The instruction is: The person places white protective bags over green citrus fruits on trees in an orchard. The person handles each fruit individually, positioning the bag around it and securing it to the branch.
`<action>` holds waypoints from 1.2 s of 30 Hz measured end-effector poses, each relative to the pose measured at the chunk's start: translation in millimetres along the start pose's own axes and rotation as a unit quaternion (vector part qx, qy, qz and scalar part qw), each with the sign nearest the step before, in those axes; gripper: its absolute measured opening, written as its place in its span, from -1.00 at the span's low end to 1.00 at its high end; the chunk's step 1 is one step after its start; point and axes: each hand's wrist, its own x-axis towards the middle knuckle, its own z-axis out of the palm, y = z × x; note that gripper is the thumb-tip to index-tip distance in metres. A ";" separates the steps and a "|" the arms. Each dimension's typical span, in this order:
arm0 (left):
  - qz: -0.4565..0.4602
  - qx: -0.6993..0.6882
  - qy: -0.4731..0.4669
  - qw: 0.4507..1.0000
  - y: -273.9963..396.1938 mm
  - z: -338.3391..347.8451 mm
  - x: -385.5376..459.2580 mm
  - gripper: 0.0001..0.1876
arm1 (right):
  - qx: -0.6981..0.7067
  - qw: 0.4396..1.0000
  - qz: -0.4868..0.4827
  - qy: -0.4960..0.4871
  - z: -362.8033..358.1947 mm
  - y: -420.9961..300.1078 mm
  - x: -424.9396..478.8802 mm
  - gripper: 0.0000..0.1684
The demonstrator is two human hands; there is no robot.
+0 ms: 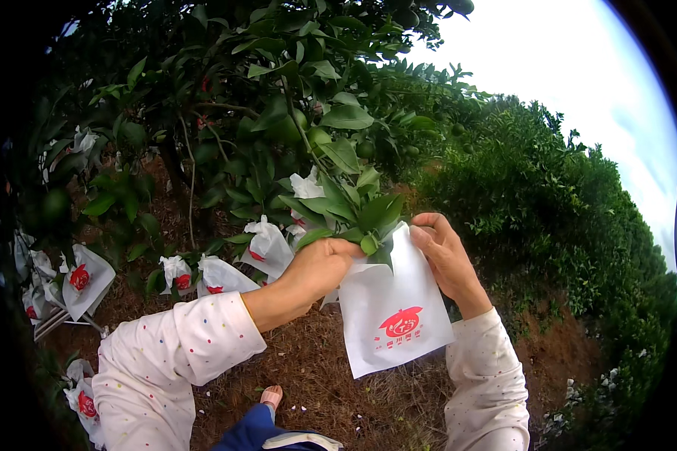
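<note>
A white paper fruit bag (395, 315) with a red printed mark hangs between my hands, its mouth up around a leafy citrus twig (366, 217). My left hand (319, 270) is closed at the left side of the bag's mouth, just under the leaves. The bag's upper right edge is pinched between the thumb and fingers of my right hand (445, 256). Leaves reach down into the mouth; whether a fruit is inside cannot be seen. Green citrus fruits (319, 138) show on the branch above.
Several bagged fruits (268, 248) hang left of my hands, with more bags (87, 279) at far left near metal bars (53, 324). A branch (293, 113) slopes down from the tree. Dense citrus foliage (530, 197) stands at right. Dry grass (310, 389) covers the ground.
</note>
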 end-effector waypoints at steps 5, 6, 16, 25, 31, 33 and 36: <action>0.012 0.043 0.026 0.999 2.6 -11.8 1.2 -0.60 | -0.035 0.994 0.068 -0.072 4.4 10.1 -7.9 -0.54; -0.008 0.060 0.041 0.997 0.3 -12.2 5.7 -0.67 | -0.035 0.993 0.069 -0.089 7.3 9.0 -4.9 -0.59; 0.068 -0.113 0.108 0.985 -43.9 -14.5 -49.3 -0.48 | -0.025 1.000 0.010 0.014 32.9 39.2 -1.3 -0.71; 0.000 -0.381 0.069 0.922 -65.0 -7.8 -50.0 -0.40 | -0.364 0.921 0.035 0.133 66.6 14.1 3.9 -0.64; -0.033 -0.513 -0.004 0.857 -57.1 10.3 -15.4 -0.56 | -0.382 0.892 0.109 0.215 58.6 -17.6 -6.4 -0.71; -0.060 -0.539 -0.040 0.839 -47.1 12.8 -9.5 -0.58 | -0.260 0.916 0.182 0.247 61.0 -41.1 -17.0 -0.77; -0.099 -0.543 -0.064 0.831 -39.1 5.2 -4.4 -0.63 | -0.105 0.936 0.262 0.209 67.5 -65.7 -18.4 -0.67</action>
